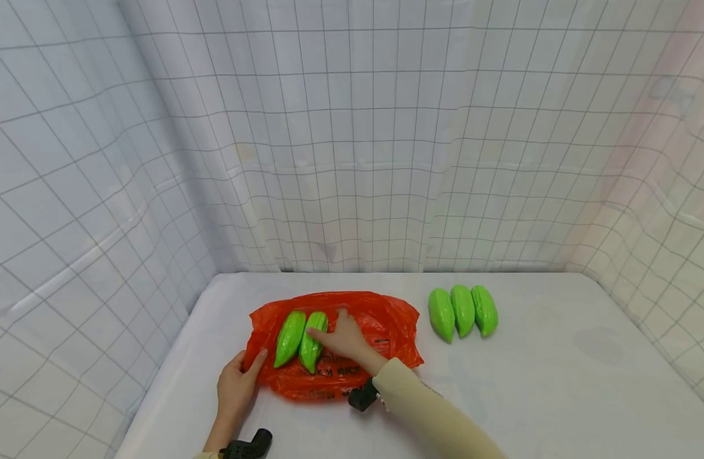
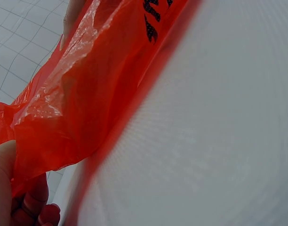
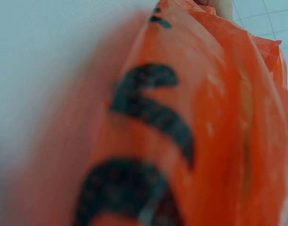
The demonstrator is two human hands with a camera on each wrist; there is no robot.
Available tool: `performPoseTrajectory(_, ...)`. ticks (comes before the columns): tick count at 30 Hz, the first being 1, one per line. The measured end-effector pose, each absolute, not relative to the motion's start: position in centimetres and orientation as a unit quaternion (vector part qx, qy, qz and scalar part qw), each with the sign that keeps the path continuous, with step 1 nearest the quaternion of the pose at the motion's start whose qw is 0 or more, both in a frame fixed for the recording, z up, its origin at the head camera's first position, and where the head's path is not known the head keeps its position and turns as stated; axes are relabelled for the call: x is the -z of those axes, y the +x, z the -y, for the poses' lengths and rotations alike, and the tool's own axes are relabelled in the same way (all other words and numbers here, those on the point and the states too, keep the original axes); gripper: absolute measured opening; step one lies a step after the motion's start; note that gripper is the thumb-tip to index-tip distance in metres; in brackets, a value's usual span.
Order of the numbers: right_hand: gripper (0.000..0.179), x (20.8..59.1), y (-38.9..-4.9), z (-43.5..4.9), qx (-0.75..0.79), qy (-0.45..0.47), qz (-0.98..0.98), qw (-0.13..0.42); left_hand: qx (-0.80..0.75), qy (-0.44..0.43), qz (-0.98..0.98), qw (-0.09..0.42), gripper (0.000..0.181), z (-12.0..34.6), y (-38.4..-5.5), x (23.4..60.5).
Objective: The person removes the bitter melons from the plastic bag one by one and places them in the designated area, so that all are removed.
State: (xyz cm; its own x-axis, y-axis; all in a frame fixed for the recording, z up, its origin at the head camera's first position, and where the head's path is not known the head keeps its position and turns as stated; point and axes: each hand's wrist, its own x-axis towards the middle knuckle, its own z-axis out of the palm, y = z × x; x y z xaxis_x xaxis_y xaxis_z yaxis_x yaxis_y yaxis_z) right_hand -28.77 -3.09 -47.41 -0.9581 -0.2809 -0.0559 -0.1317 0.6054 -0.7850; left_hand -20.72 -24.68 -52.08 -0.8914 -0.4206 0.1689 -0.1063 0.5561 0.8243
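A crumpled red plastic bag (image 1: 386, 319) with dark printed lettering lies on the white table. Two glossy green ridged fruits lie side by side on its red film: a left one (image 1: 290, 339) and a right one (image 1: 315, 347). My left hand (image 1: 237, 384) pinches the bag's left edge, thumb above and fingers below; the left wrist view shows this pinch on the film (image 2: 83, 108). Over the bag's middle, my right hand (image 1: 347, 338) spreads thumb and fingers apart, the thumb over the right fruit. Bag film fills most of the right wrist view, hiding the right fingers there.
Three more green fruits stand close together to the right of the bag: a left (image 1: 441, 313), a middle (image 1: 463, 309) and a right one (image 1: 485, 310). White curtains with a grid pattern (image 1: 352, 140) enclose the table (image 1: 546, 389) at the back and sides.
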Motion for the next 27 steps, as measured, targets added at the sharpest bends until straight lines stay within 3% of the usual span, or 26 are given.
performPoseTrajectory(27, 0.104, 48.3, -28.9, 5.0, 0.444, -0.071, -0.89, 0.081, 0.441, 0.147, 0.868, 0.173, 0.042, 24.7, -20.6, 51.8)
